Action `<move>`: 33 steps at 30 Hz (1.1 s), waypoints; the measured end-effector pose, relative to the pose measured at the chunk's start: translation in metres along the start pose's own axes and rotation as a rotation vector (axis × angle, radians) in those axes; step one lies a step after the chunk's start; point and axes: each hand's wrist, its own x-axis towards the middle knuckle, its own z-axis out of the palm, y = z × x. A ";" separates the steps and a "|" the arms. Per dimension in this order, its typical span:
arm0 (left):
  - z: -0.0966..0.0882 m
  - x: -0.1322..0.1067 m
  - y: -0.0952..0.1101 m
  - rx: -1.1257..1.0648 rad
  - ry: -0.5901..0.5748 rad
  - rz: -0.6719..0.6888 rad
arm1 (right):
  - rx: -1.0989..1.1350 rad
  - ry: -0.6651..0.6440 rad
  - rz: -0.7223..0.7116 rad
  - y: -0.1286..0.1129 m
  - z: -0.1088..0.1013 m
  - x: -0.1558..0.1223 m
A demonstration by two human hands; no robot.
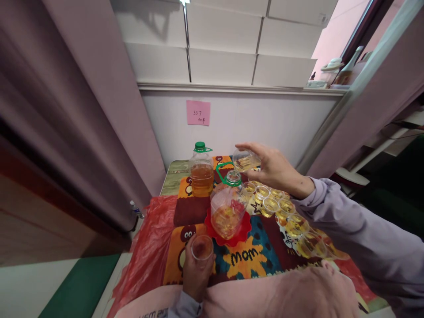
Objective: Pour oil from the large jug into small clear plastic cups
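My left hand (pixel 196 276) is wrapped round a clear plastic cup (pixel 202 248) near the front edge of the table. In my right hand (pixel 276 170) a second clear cup (pixel 244 160) lies tilted on its side, just above the open mouth of a clear plastic jug (pixel 223 212). That jug has a green neck ring and handle and holds a little amber liquid. It stands in a red scalloped dish (pixel 243 234). Below my right forearm are several clear cups (pixel 270 206) of yellow liquid.
Another jug (pixel 202 176), capped in green and partly filled with amber liquid, stands at the back left. A patterned cloth (pixel 245 260) and red plastic sheeting (pixel 152 234) cover the table. A small bottle (pixel 137 209) is beyond its left side. The wall carries a pink note (pixel 198 113).
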 end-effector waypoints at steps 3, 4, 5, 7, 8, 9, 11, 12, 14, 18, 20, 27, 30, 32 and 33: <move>0.000 0.000 0.000 -0.007 -0.009 -0.005 | -0.027 -0.005 -0.022 0.001 0.000 0.001; 0.000 0.000 0.000 -0.004 -0.009 -0.003 | -0.041 -0.006 -0.025 0.001 0.001 0.001; 0.000 0.000 0.000 0.002 -0.004 0.002 | -0.055 -0.007 -0.028 0.001 0.001 0.001; -0.001 0.000 0.001 0.013 0.000 0.010 | -0.076 -0.010 -0.034 0.000 0.001 0.000; -0.001 0.000 0.001 0.014 -0.002 0.014 | -0.082 -0.013 -0.038 0.000 0.001 0.000; -0.001 0.000 0.001 0.013 -0.006 0.016 | -0.085 -0.016 -0.042 -0.001 0.002 0.000; -0.001 -0.001 0.001 0.009 -0.019 0.015 | -0.090 -0.024 -0.047 -0.002 0.002 0.000; -0.002 -0.001 0.001 0.008 -0.021 0.012 | -0.093 -0.029 -0.049 -0.002 0.002 0.000; -0.002 -0.001 0.001 0.001 -0.021 -0.001 | -0.103 -0.035 -0.058 -0.003 0.003 0.000; -0.002 0.000 0.003 -0.013 -0.008 0.001 | -0.133 -0.038 -0.098 -0.002 0.005 0.000; -0.002 0.000 0.003 -0.008 0.001 0.015 | -0.148 -0.047 -0.123 -0.002 0.006 0.000; 0.000 -0.001 0.000 -0.001 -0.010 -0.005 | -0.218 -0.072 -0.230 -0.001 0.009 0.001; 0.000 0.000 -0.002 -0.011 -0.001 -0.028 | -0.226 -0.074 -0.298 -0.002 0.012 0.003; 0.000 0.000 -0.002 -0.009 -0.004 -0.034 | -0.218 -0.080 -0.337 -0.003 0.011 0.004; 0.000 0.000 -0.002 -0.002 -0.006 -0.031 | -0.209 -0.076 -0.348 -0.004 0.010 0.004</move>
